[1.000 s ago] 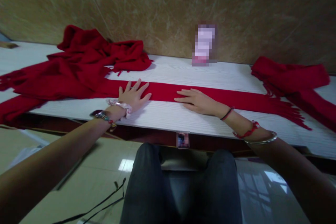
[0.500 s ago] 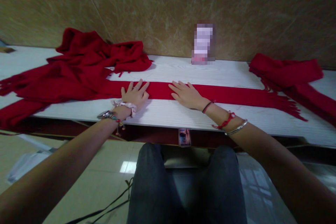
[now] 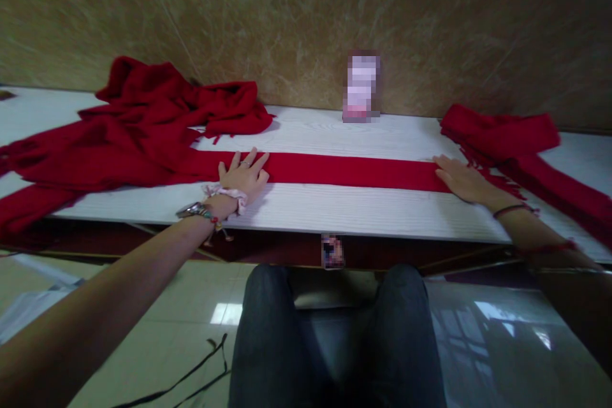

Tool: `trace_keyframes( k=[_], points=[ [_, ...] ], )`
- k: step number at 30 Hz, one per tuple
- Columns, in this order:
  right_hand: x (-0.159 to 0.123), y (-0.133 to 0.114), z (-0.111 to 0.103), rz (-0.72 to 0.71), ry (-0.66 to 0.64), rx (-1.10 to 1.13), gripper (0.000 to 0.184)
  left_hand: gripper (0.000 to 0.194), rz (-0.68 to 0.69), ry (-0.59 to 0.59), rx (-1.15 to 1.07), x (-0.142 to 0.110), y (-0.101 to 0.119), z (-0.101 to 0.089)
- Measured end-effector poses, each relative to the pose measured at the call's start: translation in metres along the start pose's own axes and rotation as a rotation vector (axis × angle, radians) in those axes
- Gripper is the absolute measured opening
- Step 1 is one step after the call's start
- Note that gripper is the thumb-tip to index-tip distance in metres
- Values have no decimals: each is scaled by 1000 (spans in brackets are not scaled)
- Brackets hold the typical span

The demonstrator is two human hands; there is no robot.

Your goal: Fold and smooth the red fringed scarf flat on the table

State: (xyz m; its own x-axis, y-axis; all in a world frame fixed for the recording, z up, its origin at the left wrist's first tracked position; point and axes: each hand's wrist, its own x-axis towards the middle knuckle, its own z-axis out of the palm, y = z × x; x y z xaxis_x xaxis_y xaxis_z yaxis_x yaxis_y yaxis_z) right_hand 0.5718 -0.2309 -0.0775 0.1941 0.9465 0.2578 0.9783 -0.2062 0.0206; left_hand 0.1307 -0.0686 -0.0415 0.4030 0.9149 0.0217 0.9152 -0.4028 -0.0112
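Observation:
A flat red scarf lies in a long, narrow strip across the white table. My left hand presses on it with fingers spread, beside the heap where the strip runs under or into bunched cloth. Toward the fringed right end, my right hand rests flat on the strip, its fingers stretched out and slightly blurred. The heap of rumpled red cloth fills the left of the table. Another folded red scarf lies at the right, close to the fringe.
Behind the table rises a brown marbled wall. A blurred-out pinkish white item leans there. A small pixelated item shows below the table's front edge. Black straps trail over the shiny tiled floor.
My right hand has slid along the strip from the middle to near its fringed right end. My left hand stays in place on the scarf.

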Motion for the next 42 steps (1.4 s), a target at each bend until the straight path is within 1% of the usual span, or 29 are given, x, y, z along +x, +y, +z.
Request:
trace_keyframes(
  k=[2, 3, 4, 5, 7, 9, 12, 14, 15, 16, 18, 19, 21, 23, 26, 28, 33, 36, 38, 39, 41, 42],
  points=[
    [0, 8, -6, 42, -36, -17, 51, 51, 9, 5, -4, 0, -1, 1],
    [2, 4, -9, 47, -49, -15, 51, 51, 10, 7, -6, 0, -2, 1],
    [6, -5, -12, 45, -47, -15, 51, 50, 17, 9, -9, 1, -2, 1],
    [11, -19, -14, 34, -34, -13, 51, 50, 24, 12, -12, 1, -3, 2],
    [24, -61, -20, -53, -17, 16, 51, 50, 35, 21, -15, 2, -5, 4],
    [39, -117, -26, -148, -8, 58, 51, 50, 46, 32, -12, 3, -6, 6],
    [58, -205, -33, -373, -51, 182, 52, 51, 44, 31, 1, 4, -8, 7],
    [64, -250, -33, -464, -88, 208, 52, 51, 46, 29, 1, 4, -8, 7],
    [65, -267, -31, -490, -110, 215, 52, 51, 52, 31, -1, 4, -8, 7],
    [65, -278, -29, -499, -131, 212, 52, 51, 56, 31, -3, 4, -7, 6],
    [62, -285, -23, -502, -151, 205, 51, 51, 47, 26, 2, 4, -7, 6],
    [60, -281, -20, -500, -154, 201, 50, 51, 44, 24, 9, 4, -7, 6],
    [57, -264, -15, -498, -143, 200, 49, 50, 37, 27, 24, 4, -7, 6],
    [52, -237, -12, -489, -118, 196, 47, 50, 46, 38, 28, 4, -7, 6],
    [44, -187, -8, -437, -71, 172, 46, 50, 43, 33, 17, 4, -7, 6],
    [37, -151, -4, -364, -59, 152, 47, 50, 42, 30, 14, 3, -7, 6],
    [18, -62, 4, -104, -93, 98, 46, 50, 53, 40, 9, 4, -7, 6],
    [9, -19, 1, 12, -88, 76, 44, 50, 65, 49, 8, 3, -7, 7],
    [5, -2, -4, 63, -72, 62, 42, 50, 58, 45, 13, 1, -7, 6],
    [4, 3, -6, 74, -59, 55, 41, 50, 51, 41, 21, 1, -7, 5],
    [4, 1, -11, 63, -20, 41, 42, 50, 56, 48, 65, 1, -6, 2],
    [5, -6, -14, 40, -2, 39, 43, 49, 87, 55, 102, 2, -6, 0]
  ],
)
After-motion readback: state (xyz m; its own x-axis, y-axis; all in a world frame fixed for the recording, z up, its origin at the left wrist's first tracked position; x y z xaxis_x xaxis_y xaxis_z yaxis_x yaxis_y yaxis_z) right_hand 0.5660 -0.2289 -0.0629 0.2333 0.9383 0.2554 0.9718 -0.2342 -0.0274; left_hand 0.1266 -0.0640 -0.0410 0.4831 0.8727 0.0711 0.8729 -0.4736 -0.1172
